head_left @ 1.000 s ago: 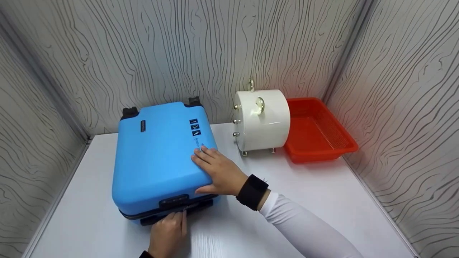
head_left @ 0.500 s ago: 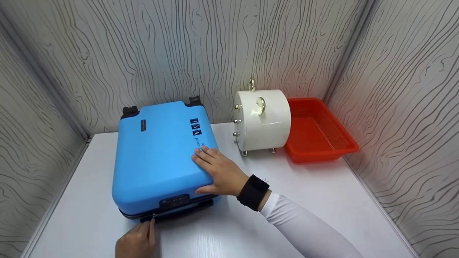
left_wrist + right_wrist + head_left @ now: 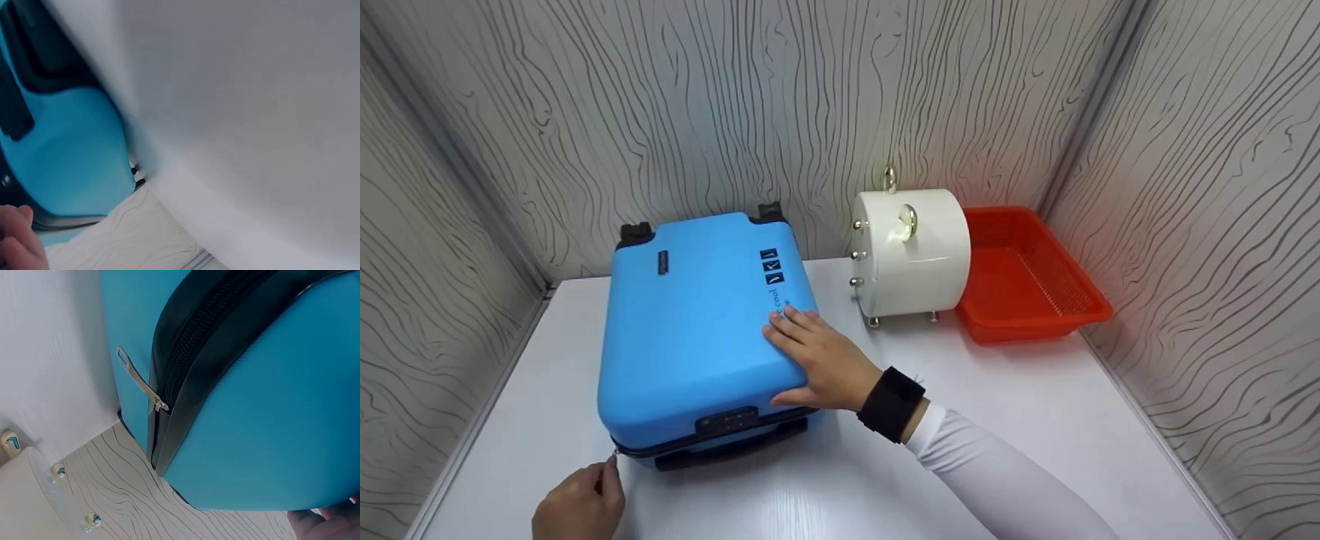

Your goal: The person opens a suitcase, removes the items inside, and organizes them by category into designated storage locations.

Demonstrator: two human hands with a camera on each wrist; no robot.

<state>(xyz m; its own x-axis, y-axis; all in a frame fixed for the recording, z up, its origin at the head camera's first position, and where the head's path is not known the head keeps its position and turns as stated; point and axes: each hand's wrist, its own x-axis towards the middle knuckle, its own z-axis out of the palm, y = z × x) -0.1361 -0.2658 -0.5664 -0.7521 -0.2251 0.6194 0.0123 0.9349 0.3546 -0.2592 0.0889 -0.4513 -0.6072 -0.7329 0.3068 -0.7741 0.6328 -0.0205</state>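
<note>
A blue hard-shell suitcase [image 3: 697,322] lies flat on the white table. At its front left corner, my left hand [image 3: 581,501] pinches a small metal zipper pull [image 3: 616,451] on the black zipper seam. Only part of that hand [image 3: 21,239] appears in the left wrist view, low at the left. My right hand [image 3: 829,360] rests spread on the lid near the front right corner, thumb over the front edge. In the right wrist view, another silver zipper pull [image 3: 138,378] hangs from the seam, with the zipper teeth [image 3: 197,332] closed beside it.
A white drum-shaped container [image 3: 915,255] with metal knobs and feet stands right of the suitcase. Beside it is a red plastic basket [image 3: 1091,307]. Patterned walls [image 3: 720,105] enclose the table [image 3: 960,450] at the back and both sides.
My left hand has slid leftward along the suitcase's front seam, from near the middle lock to the front left corner. The right hand stays on the lid.
</note>
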